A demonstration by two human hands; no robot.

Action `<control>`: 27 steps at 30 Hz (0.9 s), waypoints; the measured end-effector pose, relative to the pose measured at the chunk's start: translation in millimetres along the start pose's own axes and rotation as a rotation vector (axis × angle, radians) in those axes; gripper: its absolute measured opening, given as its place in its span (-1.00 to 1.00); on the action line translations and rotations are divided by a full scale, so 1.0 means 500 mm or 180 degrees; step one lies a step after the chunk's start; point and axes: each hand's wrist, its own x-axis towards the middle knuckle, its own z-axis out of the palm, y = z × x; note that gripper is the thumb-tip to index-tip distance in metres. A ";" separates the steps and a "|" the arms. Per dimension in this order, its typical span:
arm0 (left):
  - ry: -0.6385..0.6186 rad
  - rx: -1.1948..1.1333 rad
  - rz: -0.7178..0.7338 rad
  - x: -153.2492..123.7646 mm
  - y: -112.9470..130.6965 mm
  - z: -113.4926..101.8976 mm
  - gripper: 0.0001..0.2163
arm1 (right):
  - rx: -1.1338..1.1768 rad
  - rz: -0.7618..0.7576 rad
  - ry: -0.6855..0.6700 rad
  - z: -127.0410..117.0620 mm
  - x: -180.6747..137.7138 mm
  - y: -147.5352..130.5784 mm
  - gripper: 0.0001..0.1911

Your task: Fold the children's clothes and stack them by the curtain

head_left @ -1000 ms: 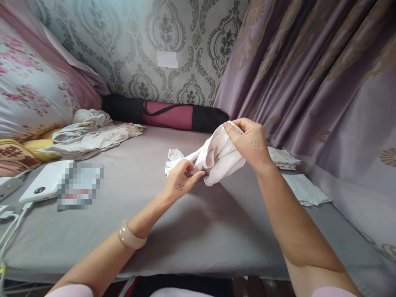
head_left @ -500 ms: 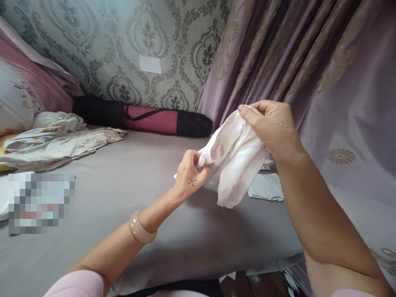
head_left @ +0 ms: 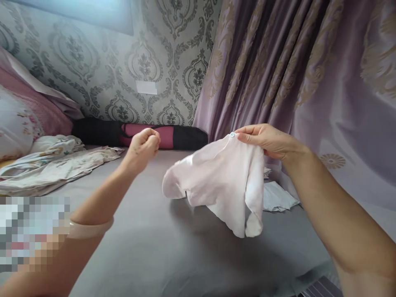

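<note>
A small pale pink shirt (head_left: 221, 177) with a round button near its top hangs above the bed. Thumb and fingers of my right hand (head_left: 262, 138) pinch it by the upper corner beside that button. Its lower edge and a sleeve-like flap dangle loosely. To the left, apart from the cloth, my left hand (head_left: 144, 148) is raised with the fingers curled into a fist; I see no fabric in it. A bangle (head_left: 91, 230) circles my left wrist.
The grey bedsheet (head_left: 133, 243) lies underneath. A folded white cloth (head_left: 278, 196) rests by the purple curtain (head_left: 247, 74). Along the wall lies a black and maroon long bag (head_left: 188, 138). Crumpled patterned clothes (head_left: 62, 163) and a floral pillow (head_left: 17, 123) are at left.
My left hand has let go of the shirt and moved left, away from it. The shirt now hangs spread from my right hand alone, lower in view. The view has tilted up somewhat.
</note>
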 end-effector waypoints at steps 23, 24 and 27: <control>-0.0897 0.0855 -0.0027 -0.201 -0.204 0.221 -0.91 | -0.0555 0.0766 -0.0472 0.015 0.001 0.045 -0.51; -0.0853 0.0720 -0.0110 -0.183 -0.208 0.202 -0.90 | -0.0531 0.0785 -0.0532 0.011 -0.002 0.046 -0.51; -0.0683 0.0322 -0.0364 -0.116 -0.222 0.126 -0.80 | -0.0465 0.0739 -0.0705 0.004 -0.007 0.055 -0.53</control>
